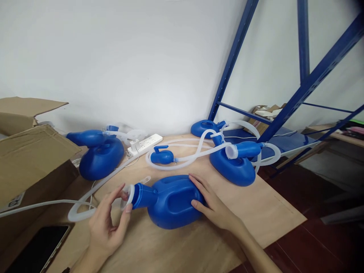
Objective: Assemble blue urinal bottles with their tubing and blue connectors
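A blue plastic urinal bottle (176, 216) lies on its side on the wooden table in front of me, its neck pointing left. My left hand (109, 218) pinches a translucent white cap (131, 195) between thumb and fingers at the bottle's mouth. Whether the cap is seated on the neck or just against it, I cannot tell. A clear strap (146, 180) sticks up behind the neck. Around the bottle's right end, my right hand (209, 201) is wrapped, thumb near the handle opening and fingers along the top.
More blue bottles with white hoses stand at the left (99, 163) and right (233, 172). A small blue funnel piece (162, 156) lies inside a hose loop. Behind are a power strip (146, 144) and a wall. Left are a cardboard box (36, 159) and a phone (40, 246); right, blue shelving (309, 83).
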{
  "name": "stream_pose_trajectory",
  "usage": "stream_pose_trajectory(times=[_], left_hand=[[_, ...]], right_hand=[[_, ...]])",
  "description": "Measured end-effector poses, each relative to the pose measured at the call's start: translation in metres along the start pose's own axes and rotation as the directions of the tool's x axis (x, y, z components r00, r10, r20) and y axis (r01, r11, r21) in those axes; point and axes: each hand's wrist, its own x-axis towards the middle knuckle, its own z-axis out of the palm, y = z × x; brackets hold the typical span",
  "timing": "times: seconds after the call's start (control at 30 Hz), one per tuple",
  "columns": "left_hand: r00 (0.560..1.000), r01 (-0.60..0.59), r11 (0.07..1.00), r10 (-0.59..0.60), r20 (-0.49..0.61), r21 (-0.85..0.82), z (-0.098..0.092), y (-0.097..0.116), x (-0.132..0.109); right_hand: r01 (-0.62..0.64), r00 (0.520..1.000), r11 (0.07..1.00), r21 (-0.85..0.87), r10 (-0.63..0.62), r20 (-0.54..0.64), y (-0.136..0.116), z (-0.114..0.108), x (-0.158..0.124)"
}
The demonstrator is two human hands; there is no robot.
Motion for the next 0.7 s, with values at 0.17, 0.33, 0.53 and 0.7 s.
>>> stream_pose_trajectory(times=[0.17, 0.33, 0.53, 0.7], left_hand=[[0.985, -0.152, 0.987, 0.146, 0.088, 0.061, -0.004, 0.022, 0.021], [0.976, -0.133, 0.991, 0.127, 0.179, 0.024, -0.004, 0.029, 0.027], [0.951, -0.199, 0.980, 0.189, 0.244, 0.015, -0.009, 0.033, 0.040], [0.938, -0.203, 0.979, 0.189, 0.292, 0.018, -0.010, 0.034, 0.051]], right_hand=[[0.018, 1.000, 0.999, -0.031, -0.019, -0.012, 0.005, -0.002, -0.008], [0.045, 0.998, 0.998, -0.038, -0.047, -0.043, 0.002, -0.010, -0.010], [0.220, 0.969, 0.971, -0.091, -0.228, -0.096, 0.006, -0.023, 0.004], [0.255, 0.961, 0.967, 0.024, -0.250, -0.118, 0.009, -0.022, 0.022]])
